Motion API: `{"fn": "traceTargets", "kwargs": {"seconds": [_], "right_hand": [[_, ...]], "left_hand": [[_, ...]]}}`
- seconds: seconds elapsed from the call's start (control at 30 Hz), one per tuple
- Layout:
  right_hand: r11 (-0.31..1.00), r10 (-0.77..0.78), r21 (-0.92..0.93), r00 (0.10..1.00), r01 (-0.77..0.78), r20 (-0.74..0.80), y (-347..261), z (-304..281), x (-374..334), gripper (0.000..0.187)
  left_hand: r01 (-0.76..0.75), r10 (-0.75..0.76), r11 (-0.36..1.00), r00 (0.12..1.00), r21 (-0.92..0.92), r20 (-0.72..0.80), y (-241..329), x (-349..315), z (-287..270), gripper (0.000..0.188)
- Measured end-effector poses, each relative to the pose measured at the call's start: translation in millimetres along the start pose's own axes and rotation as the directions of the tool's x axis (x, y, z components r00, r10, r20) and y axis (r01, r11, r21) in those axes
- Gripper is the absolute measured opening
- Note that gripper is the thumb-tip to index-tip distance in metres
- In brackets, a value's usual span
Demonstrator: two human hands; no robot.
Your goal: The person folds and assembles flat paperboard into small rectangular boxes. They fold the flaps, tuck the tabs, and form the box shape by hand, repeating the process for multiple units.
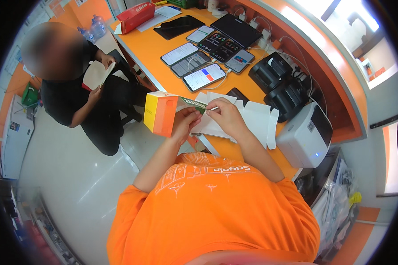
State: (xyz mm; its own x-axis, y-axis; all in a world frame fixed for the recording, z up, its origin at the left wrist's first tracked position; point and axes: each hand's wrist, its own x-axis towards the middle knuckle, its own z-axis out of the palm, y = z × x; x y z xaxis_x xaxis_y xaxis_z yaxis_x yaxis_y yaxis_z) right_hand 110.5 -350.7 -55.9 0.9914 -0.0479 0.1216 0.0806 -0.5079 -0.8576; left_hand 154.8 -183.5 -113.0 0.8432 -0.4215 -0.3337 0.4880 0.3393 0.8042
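Head view: the person's left hand (188, 123) and right hand (227, 116) are close together, the fingertips of each pinched on the green flap (193, 104) of a yellow-and-orange carton (163, 115). Whether the 2 hands touch each other cannot be told. The carton is tilted, just to the left of the left hand. White flattened cardboard (254, 120) lies beneath and to the right of the right hand, on the orange tabletop (147, 43). Beyond both hands, a smartphone with a lit screen (204, 77) is nearest in a cluster of phones, with a black tablet (235, 30) farther off. Right of the right hand are 2 black boxy devices (270, 71) and a white boxy machine (303, 137) with a blue light. Well left of the left hand, a seated co-worker (62, 99) holds an open notebook (96, 74).
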Motion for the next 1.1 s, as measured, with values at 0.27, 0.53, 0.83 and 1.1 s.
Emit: {"fn": "traceTargets", "kwargs": {"seconds": [0.27,0.53,0.83,1.1], "right_hand": [[0.998,-0.031,-0.056,0.999,0.029,-0.042,-4,5,4,0.013],[0.996,-0.077,-0.059,0.982,0.067,-0.171,6,21,0,0.011],[0.997,-0.073,-0.006,0.988,0.073,-0.135,7,24,-2,0.014],[0.758,-0.561,-0.429,0.827,0.492,-0.044,-12,29,-9,0.049]], "left_hand": [[0.006,-0.006,1.0,0.999,0.012,0.033,10,-6,7,0.021],[-0.034,0.035,0.999,0.998,-0.013,0.047,2,0,-1,0.015],[-0.124,0.135,0.987,0.986,-0.102,0.103,-13,8,4,0.015],[-0.187,0.246,0.946,0.946,-0.263,0.212,34,-16,14,0.041]]}}
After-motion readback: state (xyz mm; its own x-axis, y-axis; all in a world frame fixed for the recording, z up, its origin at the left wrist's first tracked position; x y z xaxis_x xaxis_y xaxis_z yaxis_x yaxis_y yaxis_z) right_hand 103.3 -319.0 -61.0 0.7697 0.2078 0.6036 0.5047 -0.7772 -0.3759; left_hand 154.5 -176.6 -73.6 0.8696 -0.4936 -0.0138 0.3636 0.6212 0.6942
